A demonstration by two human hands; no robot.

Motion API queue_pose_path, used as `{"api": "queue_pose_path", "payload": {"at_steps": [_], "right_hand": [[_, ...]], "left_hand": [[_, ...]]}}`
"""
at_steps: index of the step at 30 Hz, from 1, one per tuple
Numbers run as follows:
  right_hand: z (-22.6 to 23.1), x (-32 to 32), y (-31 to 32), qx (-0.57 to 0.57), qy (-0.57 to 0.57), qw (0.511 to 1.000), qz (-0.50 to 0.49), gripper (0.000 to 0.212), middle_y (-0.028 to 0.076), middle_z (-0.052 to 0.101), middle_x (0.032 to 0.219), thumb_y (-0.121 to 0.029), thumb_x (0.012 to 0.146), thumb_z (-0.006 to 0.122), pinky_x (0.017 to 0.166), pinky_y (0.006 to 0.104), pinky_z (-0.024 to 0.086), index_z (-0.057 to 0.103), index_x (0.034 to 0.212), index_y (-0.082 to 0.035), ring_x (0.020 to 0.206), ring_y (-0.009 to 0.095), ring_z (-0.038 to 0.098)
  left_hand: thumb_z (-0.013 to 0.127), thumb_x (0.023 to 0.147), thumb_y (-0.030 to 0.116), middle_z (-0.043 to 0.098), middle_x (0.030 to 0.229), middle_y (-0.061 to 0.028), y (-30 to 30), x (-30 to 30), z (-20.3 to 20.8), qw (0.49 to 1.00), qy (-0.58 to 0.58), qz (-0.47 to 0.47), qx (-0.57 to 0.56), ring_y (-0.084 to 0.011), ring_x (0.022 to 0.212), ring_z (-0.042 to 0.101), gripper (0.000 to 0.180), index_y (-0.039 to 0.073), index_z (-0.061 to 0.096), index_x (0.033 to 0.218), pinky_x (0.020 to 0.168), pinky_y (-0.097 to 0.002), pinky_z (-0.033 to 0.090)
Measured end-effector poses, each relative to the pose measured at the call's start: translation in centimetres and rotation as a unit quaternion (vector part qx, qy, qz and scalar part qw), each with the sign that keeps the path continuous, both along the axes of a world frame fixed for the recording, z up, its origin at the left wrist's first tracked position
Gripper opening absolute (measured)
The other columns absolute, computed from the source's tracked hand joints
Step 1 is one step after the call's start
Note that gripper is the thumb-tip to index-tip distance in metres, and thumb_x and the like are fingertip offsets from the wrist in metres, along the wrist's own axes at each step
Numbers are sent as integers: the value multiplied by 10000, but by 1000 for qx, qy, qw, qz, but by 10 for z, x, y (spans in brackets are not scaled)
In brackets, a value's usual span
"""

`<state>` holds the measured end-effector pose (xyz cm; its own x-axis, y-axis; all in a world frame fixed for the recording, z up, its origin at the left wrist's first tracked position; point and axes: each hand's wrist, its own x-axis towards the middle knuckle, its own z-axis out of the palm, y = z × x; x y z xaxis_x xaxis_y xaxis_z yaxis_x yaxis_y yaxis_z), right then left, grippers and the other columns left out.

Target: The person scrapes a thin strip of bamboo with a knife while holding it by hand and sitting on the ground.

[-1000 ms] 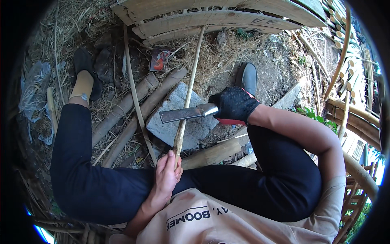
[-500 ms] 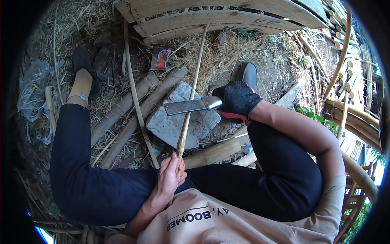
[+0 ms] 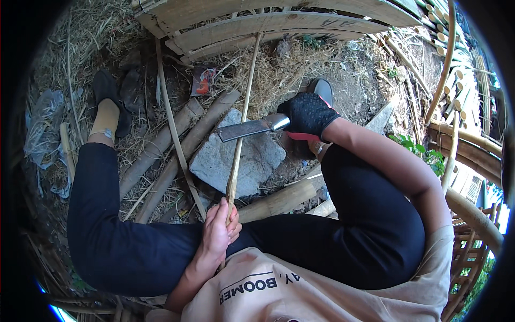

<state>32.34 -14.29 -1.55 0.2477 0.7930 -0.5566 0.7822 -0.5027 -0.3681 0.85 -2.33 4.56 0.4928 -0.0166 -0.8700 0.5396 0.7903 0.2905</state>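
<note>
Red-trimmed black glove [image 3: 311,115], beige printed T-shirt [image 3: 332,300], black trousers [image 3: 137,252], dark shoes [image 3: 103,86]

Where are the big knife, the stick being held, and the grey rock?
Knife [image 3: 244,130]: head view, middle of its blade.
Held stick [image 3: 236,158]: head view, its shaft just below the knife.
Grey rock [image 3: 260,160]: head view, its top face.

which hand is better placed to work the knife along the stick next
Probably the right hand: it holds the knife, whose blade crosses over the stick. The left hand grips the stick nearer the body.

Beige tee [image 3: 322,298] lettered in blk, wood slat [image 3: 300,22] w/ dk. marks.
</note>
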Motion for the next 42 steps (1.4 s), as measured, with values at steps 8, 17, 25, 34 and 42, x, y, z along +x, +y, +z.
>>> {"api": "queue_pose_path", "payload": {"at_steps": [8,17,25,34,42], "right_hand": [[-8,14,-8,17,-33,999,-2,243,179,734,878,-268,757,711,800,481,563,757,936,-110,880,379,717],[17,-12,-1,-22,-30,999,9,224,194,724,843,-234,775,678,786,484,561,750,950,-113,864,381,719],[15,-12,-2,8,-6,1000,-3,242,190,732,881,-236,784,662,803,484,562,746,979,-120,879,388,714],[-11,51,-12,-18,-63,988,-137,244,185,738,928,-283,822,670,824,472,555,749,996,-131,900,380,713],[25,-16,4,-43,87,995,-10,319,202,727,962,-322,848,660,875,473,542,717,1070,-99,962,379,702]], "left_hand": [[348,1106,408,326,537,53,-3,1,-3,999,-17,-12,34,-34,389,256,419,119,441,818,344,-214,206],[362,1102,419,326,531,52,-6,-1,-1,999,3,-11,31,-39,384,252,428,116,450,812,338,-220,200],[352,1107,407,324,530,54,-5,0,1,999,6,-17,33,-37,386,248,426,116,450,812,342,-216,198],[348,1109,399,340,529,48,-10,8,6,999,17,-32,26,-36,383,254,414,115,450,826,344,-218,201],[356,1107,393,356,531,44,-9,5,3,997,14,-37,74,-45,386,281,414,106,482,837,353,-218,224]]}}
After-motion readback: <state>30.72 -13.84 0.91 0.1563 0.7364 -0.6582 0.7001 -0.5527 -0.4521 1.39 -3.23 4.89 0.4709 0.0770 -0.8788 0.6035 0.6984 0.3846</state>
